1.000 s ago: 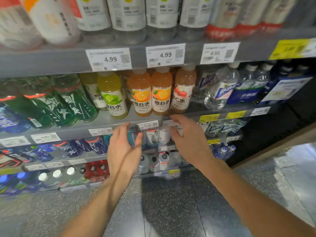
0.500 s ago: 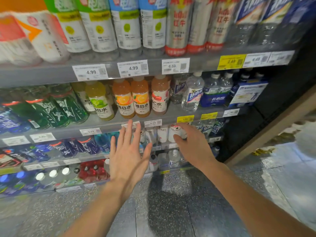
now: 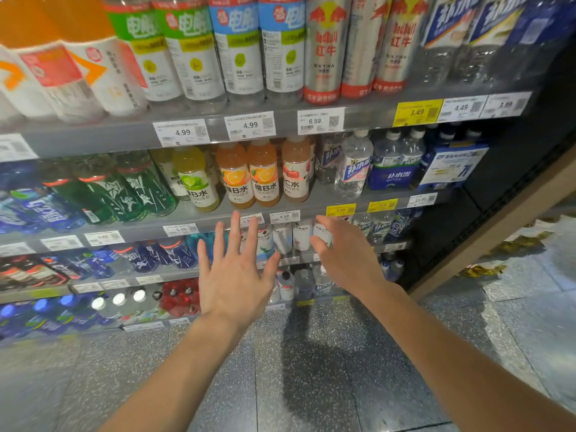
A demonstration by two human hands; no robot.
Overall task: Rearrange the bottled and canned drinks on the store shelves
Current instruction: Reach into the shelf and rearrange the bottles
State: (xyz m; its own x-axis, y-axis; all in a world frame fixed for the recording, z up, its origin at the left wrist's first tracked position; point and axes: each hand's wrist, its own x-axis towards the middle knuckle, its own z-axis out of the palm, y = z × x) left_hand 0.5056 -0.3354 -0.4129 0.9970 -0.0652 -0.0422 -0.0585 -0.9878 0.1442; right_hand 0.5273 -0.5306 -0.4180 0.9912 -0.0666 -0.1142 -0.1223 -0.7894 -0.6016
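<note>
Two bare hands hover before grey store shelves [image 3: 199,221] of bottled drinks.
Left hand [image 3: 237,282] splayed, right hand [image 3: 349,260] relaxed, neither grasping; a careless reach could topple the orange plastic vitamin bottles [image 3: 249,176].

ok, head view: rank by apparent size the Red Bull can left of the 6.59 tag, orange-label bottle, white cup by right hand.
1. Red Bull can, though nearness inflates it.
2. Orange-label bottle.
3. White cup.
</note>
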